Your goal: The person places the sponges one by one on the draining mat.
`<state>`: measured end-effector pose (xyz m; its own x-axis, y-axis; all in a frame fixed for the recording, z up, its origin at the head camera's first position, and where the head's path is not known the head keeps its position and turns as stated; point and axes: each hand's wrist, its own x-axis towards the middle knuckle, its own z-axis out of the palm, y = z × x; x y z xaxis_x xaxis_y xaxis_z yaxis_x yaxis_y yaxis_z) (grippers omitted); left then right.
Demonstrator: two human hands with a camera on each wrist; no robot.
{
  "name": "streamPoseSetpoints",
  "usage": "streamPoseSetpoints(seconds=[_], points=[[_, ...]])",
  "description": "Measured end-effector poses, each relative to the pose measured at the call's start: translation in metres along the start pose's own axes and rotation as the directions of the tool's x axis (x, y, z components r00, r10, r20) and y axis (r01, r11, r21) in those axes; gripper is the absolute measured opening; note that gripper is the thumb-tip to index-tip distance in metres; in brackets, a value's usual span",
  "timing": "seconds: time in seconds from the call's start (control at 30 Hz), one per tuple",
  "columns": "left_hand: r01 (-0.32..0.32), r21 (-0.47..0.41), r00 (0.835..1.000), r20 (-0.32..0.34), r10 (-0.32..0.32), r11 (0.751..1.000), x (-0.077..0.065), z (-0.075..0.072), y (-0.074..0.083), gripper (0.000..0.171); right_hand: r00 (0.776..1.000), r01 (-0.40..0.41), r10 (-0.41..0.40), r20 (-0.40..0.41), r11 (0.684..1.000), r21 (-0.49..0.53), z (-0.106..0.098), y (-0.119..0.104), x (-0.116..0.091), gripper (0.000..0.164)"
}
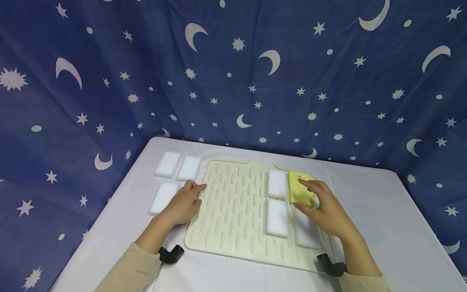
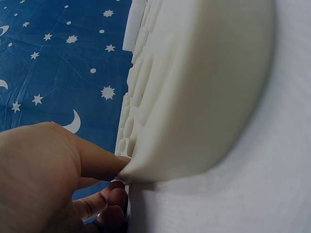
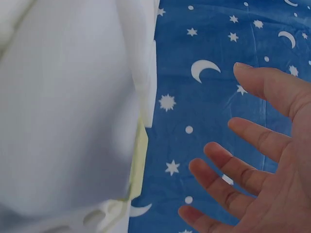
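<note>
My left hand (image 1: 185,202) rests at the left edge of a cream drying mat (image 1: 226,243) with raised oval ribs, its fingertips right at the rim. In the left wrist view the thumb touches the mat's edge and the other fingers bend loosely beside it. Over the mat's right side hovers my right hand (image 1: 326,209), fingers spread, holding nothing. Beneath its fingers lies a yellow sponge (image 1: 299,190). A white sponge block (image 1: 306,233) lies just nearer, partly hidden by this hand. Left of these are two more white sponge blocks, one farther (image 1: 277,183) and one nearer (image 1: 277,217).
Off the mat's left side, three white sponge blocks lie on the white-covered table (image 1: 379,227): two farther back, left block (image 1: 168,164) and right block (image 1: 189,168), and one nearer block (image 1: 163,198). A blue curtain (image 1: 233,81) with moons and stars hangs behind.
</note>
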<state>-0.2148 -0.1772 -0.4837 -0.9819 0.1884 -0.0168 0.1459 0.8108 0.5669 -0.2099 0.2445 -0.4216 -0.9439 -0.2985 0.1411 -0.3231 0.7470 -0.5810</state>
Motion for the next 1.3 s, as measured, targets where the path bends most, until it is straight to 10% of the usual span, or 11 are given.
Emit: streamPoseSetpoints(seconds=[0.6, 1.3], points=[[-0.016, 0.002, 1.0, -0.005, 0.016, 1.0, -0.001, -0.002, -0.003, 0.053, 0.997, -0.069, 0.069, -0.022, 0.998, -0.009, -0.021, 0.039, -0.002, 0.063], [-0.023, 0.002, 1.0, -0.004, 0.023, 1.0, 0.001, 0.0, -0.001, 0.053, 0.936, -0.304, 0.288, 0.203, 0.951, 0.05, -0.024, 0.088, -0.009, 0.071]])
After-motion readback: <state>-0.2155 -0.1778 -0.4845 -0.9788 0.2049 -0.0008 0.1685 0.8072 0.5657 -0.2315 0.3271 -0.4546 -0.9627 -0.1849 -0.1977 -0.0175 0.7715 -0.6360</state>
